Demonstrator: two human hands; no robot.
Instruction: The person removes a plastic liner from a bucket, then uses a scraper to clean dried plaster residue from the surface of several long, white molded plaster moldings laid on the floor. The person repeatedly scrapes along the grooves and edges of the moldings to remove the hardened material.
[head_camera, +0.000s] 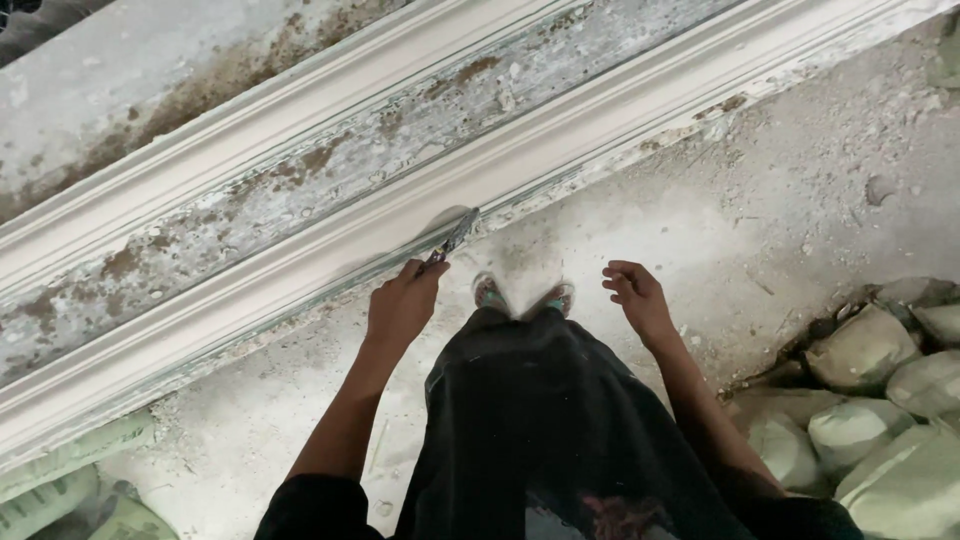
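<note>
While the left hand (402, 305) grips a scraper (452, 240) against the white moulding (300, 262), the right hand (636, 297) hangs empty, fingers loosely curled.

soft, even daylight fills the scene, brightest on the pale dusty floor (760, 230) and the white moulding (300, 250). shadows are faint and diffuse, with no hard edges or glare. the feet (522, 296) are smeared by motion blur, and the dark clothing (540, 430) loses detail. the corners look slightly soft.
</note>
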